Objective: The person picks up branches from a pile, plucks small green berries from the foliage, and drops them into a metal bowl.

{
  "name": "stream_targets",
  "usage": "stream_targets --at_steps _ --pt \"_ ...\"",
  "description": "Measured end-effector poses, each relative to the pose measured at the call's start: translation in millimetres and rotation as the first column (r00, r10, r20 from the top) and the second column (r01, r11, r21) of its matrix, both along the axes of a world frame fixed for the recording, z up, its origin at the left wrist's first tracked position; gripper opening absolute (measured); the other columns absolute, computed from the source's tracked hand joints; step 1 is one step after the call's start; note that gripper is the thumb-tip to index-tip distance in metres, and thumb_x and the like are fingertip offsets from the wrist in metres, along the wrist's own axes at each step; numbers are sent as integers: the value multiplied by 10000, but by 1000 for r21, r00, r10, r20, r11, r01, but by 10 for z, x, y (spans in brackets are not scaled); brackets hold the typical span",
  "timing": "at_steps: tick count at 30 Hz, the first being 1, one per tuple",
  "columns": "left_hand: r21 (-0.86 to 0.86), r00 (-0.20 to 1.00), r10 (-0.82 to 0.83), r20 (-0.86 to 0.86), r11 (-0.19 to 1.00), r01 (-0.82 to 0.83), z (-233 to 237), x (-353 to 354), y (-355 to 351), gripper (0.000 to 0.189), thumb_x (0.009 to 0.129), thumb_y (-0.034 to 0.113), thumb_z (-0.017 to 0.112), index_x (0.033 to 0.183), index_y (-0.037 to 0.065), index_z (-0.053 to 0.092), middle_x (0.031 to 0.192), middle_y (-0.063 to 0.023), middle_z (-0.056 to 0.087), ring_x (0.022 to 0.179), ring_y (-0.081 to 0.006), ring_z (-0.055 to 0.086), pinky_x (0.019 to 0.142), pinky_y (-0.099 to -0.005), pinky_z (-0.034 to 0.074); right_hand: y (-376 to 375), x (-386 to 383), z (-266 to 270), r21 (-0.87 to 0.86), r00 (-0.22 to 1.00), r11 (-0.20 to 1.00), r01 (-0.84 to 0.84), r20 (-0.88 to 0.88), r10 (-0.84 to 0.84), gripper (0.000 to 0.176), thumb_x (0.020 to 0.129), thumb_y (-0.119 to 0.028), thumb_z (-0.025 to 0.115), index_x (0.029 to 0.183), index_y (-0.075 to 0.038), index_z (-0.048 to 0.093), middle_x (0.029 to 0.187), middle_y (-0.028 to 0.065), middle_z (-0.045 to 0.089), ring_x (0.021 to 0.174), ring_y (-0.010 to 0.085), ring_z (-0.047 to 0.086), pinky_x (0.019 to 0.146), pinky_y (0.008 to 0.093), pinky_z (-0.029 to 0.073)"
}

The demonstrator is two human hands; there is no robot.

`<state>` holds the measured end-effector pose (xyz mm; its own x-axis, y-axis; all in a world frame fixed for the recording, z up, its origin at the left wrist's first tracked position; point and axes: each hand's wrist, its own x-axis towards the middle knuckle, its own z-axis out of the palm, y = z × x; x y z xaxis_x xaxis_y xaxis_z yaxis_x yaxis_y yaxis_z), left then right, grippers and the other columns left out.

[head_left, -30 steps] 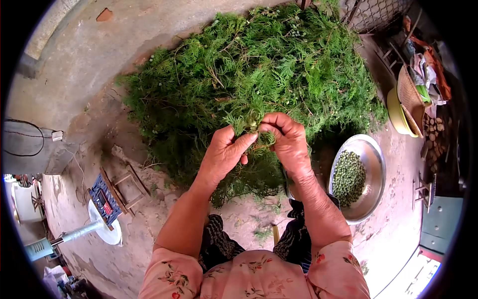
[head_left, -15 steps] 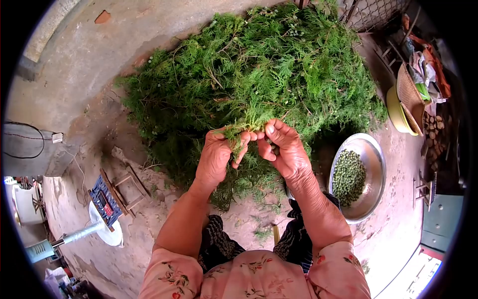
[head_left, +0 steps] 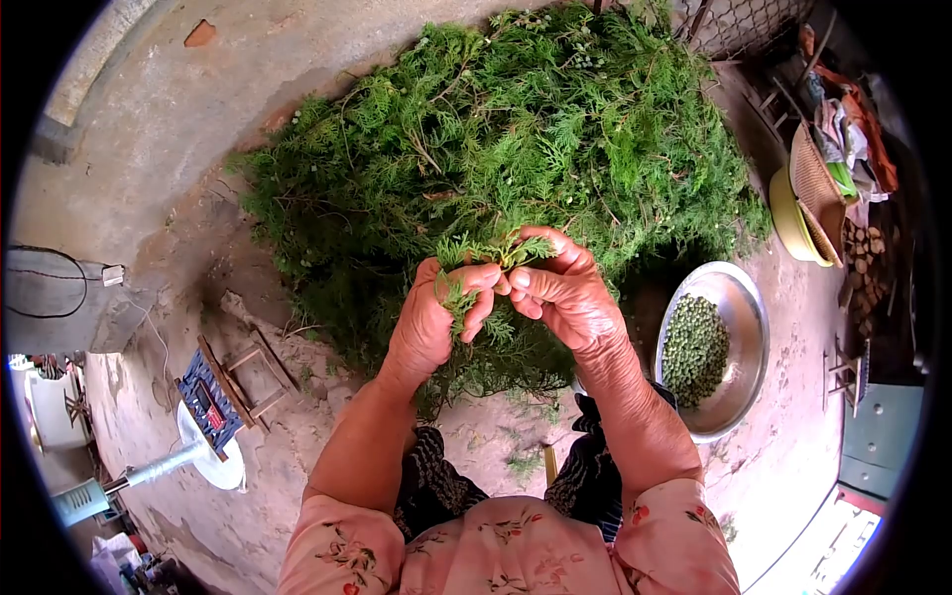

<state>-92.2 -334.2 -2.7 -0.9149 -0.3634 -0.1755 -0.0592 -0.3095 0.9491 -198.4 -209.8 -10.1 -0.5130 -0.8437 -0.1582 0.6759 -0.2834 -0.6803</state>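
Between my hands, in front of a big heap of green cypress branches [head_left: 565, 129], is a small cypress sprig [head_left: 458, 254]. My left hand [head_left: 428, 315] is closed on it, with leafy ends sticking out above and below the fingers. My right hand [head_left: 573, 297] pinches at the sprig's other side, thumb and forefinger together, its fingertips close to the left ones. Whether a cone sits between those fingertips is hidden. Right of my right arm, a metal basin [head_left: 746, 342] holds a layer of small round green cones [head_left: 694, 349].
A small wooden stool [head_left: 266, 382] and a fan with a round white base [head_left: 224, 470] stand at left. A yellow tub [head_left: 790, 223] with a woven basket [head_left: 815, 188] leaning on it is at right. A concrete wall [head_left: 139, 149] rises behind.
My right hand has turned slightly, its thumb now pressed toward the left fingertips. The sprig has shifted between my fingers, its leaves more spread. The basin and heap look the same.
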Motion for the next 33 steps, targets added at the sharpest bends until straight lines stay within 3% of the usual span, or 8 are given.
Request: stream_targets --at_steps 5,7,11,13,19,29,31,33 --pt "146 994 -102 -46 983 108 -6 29 -61 284 852 275 490 787 10 568 481 8 365 428 -74 353 404 -220 317 -4 -49 -42 -15 984 998 -60 -170 57 303 793 -19 635 1086 -44 559 764 55 614 584 95 525 456 193 377" --pt "231 995 -81 65 971 64 42 30 -52 329 845 308 485 746 2 552 483 13 369 432 -74 338 402 -218 297 18 -83 -50 33 948 993 -112 -296 117 314 797 -42 641 1098 -43 553 761 39 609 576 79 510 449 187 369" --pt "234 996 -55 72 971 37 101 19 -27 343 826 324 502 681 15 528 482 16 367 436 -74 335 403 -216 281 5 -22 -5 75 960 996 -44 -274 63 285 802 -65 644 1076 -41 567 748 30 605 566 62 496 446 186 369" --pt "255 996 -5 87 967 -17 83 23 -21 328 821 326 507 666 37 514 484 18 365 448 -71 336 412 -213 282 7 -33 -24 169 913 983 -72 -385 133 240 809 -85 640 1036 -30 587 758 20 592 567 55 493 461 186 384" --pt "269 998 43 45 962 -53 97 30 2 327 822 328 506 646 54 487 489 20 362 463 -68 336 426 -207 286 -27 112 96 105 896 993 51 -443 1 195 843 -122 601 997 -4 611 795 11 566 573 53 488 484 188 401" --pt "273 999 -28 47 962 14 150 21 9 342 853 281 455 571 90 429 471 36 341 511 -86 362 444 -195 303 -19 154 39 150 851 977 151 -523 -51 144 828 -75 607 948 4 618 818 37 589 545 65 484 502 195 421" --pt "209 999 -30 35 978 22 152 26 19 331 845 267 462 568 91 423 460 33 340 456 -83 329 448 -201 309 2 156 49 211 536 916 341 -844 -5 144 817 -35 607 955 4 617 834 55 596 536 66 488 491 205 425" --pt "244 1000 -9 12 970 5 147 51 -12 323 841 260 468 570 89 428 451 31 339 436 -84 319 446 -206 311 1 92 -100 197 470 885 422 -882 -28 140 807 -10 603 945 5 617 815 54 595 527 71 491 483 209 427"
